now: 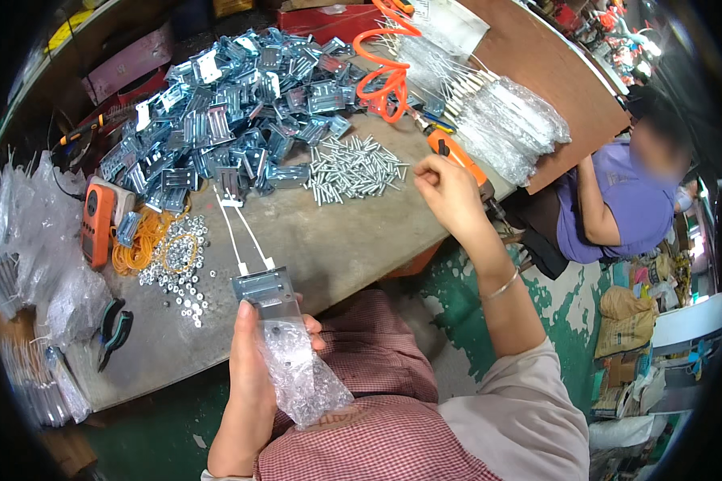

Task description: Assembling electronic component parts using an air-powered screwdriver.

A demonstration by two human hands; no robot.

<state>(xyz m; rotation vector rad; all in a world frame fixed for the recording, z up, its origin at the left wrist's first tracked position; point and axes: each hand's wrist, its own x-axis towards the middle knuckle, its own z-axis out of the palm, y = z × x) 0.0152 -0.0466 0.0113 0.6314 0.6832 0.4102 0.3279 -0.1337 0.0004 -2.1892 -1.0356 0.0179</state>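
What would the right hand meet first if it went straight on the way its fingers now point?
Probably the pile of silver pins, just left of the right hand; the hand's height above the table is unclear, so it may pass over them.

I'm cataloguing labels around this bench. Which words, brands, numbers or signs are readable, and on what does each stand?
None reads clearly enough to quote.
Red checked apron: faint lettering-like marks beside the clear plastic wrap, too blurred to read.
Tan sack: dark marks, too small to read.
Orange power driver: nothing legible.
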